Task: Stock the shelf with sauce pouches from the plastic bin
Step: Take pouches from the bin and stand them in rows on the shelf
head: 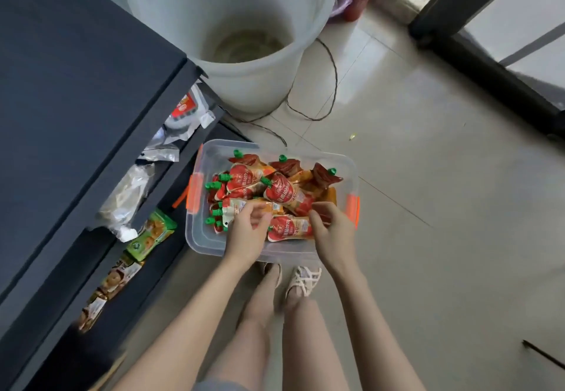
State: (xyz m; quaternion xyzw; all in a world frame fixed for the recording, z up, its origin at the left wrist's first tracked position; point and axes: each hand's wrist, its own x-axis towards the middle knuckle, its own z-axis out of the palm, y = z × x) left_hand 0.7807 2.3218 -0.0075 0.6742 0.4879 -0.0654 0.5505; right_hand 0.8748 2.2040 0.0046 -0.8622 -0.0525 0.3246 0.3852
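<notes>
On the floor, clear plastic bin (198,237) of sauce pouches (284,193), left hand (247,234) and right hand (331,231) each gripping one

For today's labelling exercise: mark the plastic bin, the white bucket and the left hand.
plastic bin (330,158): head view, far rim.
white bucket (244,84): head view, outer wall.
left hand (247,231): head view, back of hand.
</notes>
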